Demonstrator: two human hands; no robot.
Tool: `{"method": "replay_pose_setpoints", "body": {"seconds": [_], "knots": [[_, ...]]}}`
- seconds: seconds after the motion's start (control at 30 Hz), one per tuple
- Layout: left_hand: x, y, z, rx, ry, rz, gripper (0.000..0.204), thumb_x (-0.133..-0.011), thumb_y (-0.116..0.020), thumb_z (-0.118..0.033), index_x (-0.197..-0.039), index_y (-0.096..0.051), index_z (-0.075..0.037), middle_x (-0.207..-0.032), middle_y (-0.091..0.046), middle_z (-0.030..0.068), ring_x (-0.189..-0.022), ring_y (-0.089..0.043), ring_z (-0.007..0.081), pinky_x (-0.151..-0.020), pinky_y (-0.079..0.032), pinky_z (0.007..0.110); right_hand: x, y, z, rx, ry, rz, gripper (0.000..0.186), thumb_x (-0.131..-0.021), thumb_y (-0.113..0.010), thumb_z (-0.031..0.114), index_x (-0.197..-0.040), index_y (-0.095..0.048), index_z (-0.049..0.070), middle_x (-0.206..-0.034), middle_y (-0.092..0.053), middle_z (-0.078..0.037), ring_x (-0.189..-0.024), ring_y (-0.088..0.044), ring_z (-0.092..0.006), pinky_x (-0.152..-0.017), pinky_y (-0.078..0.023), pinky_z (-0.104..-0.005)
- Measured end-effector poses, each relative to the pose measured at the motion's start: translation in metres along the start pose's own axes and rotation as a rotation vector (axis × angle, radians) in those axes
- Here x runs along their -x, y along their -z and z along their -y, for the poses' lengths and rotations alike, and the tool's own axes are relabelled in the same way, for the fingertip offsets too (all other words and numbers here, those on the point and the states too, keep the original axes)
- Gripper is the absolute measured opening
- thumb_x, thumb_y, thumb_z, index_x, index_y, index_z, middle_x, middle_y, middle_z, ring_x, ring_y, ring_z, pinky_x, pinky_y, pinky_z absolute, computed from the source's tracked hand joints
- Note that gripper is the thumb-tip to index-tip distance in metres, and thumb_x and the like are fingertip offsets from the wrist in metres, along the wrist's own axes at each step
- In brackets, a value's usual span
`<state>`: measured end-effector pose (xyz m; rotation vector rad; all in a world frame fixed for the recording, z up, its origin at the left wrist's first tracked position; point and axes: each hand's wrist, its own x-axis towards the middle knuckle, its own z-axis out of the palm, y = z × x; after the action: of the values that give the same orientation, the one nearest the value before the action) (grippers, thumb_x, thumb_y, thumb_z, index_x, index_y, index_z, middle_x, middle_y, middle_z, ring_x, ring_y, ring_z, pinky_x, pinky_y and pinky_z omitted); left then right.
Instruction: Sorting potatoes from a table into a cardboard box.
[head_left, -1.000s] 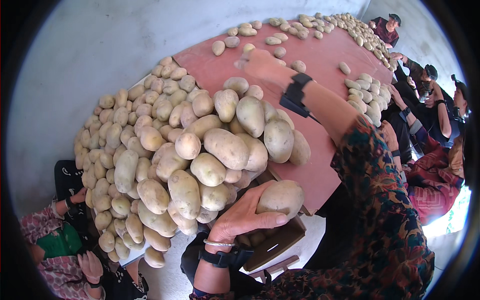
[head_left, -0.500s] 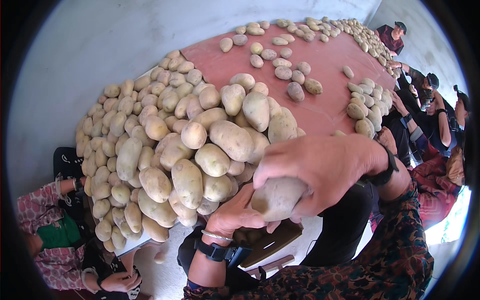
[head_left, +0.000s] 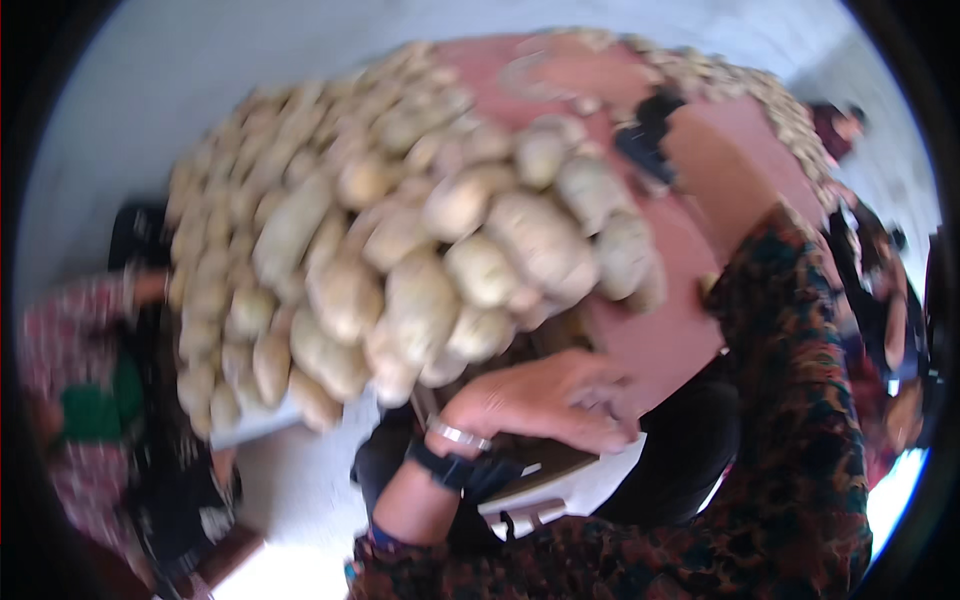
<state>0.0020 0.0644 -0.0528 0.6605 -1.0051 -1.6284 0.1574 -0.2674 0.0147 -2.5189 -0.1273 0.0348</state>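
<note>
Low in the middle, my left hand (head_left: 555, 400) hangs in front of the potato pile (head_left: 340, 290), fingers bent loosely together. No potato shows in it. My right arm reaches far out over the red table top (head_left: 650, 350). At its end my right hand (head_left: 585, 75) is low over the table's far part, near a few potatoes. Motion smears its fingers, so whether it holds a potato is unclear. Large pale potatoes (head_left: 540, 245) lie on the pile's near side, just beyond my left hand.
A box (head_left: 540, 470) stands below the table edge, partly behind my left wrist. A person in a pink patterned sleeve (head_left: 80, 320) sits at the left. Other people (head_left: 890, 290) line the right side. More potatoes (head_left: 750, 85) spread along the far edge by the wall.
The potato that was between my two hands has left my left hand. My right hand has swung away to the far part of the table. The view has shifted and blurred.
</note>
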Motion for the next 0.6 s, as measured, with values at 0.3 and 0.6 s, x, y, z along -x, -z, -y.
{"method": "replay_pose_setpoints", "body": {"seconds": [0.3,0.6], "knots": [[0.087,-0.083,-0.039,-0.499,-0.306,-0.414,0.025,-0.080,-0.066,-0.008,-0.098,-0.055,0.005,-0.081,-0.063,0.0167,-0.073,-0.063,0.0377,-0.069,-0.051,0.044,0.010,0.021,0.030,0.227,-0.141,0.160,0.057,-0.092,-0.059,0.035,-0.136,-0.053,-0.001,-0.124,-0.063,-0.012,-0.112,-0.059,-0.0206,-0.098,-0.044,-0.0279],[0.315,-0.095,0.106,-0.325,0.001,-1.800,0.028,-0.091,-0.062,-0.008,-0.117,-0.063,0.001,-0.091,-0.072,0.0108,-0.082,-0.064,0.0118,-0.074,-0.048,0.024,0.167,-0.030,0.106,0.284,-0.224,-0.553,0.038,-0.100,-0.055,0.027,-0.127,-0.064,0.002,-0.118,-0.068,-0.012,-0.113,-0.061,-0.0157,-0.101,-0.044,-0.0308]]}}
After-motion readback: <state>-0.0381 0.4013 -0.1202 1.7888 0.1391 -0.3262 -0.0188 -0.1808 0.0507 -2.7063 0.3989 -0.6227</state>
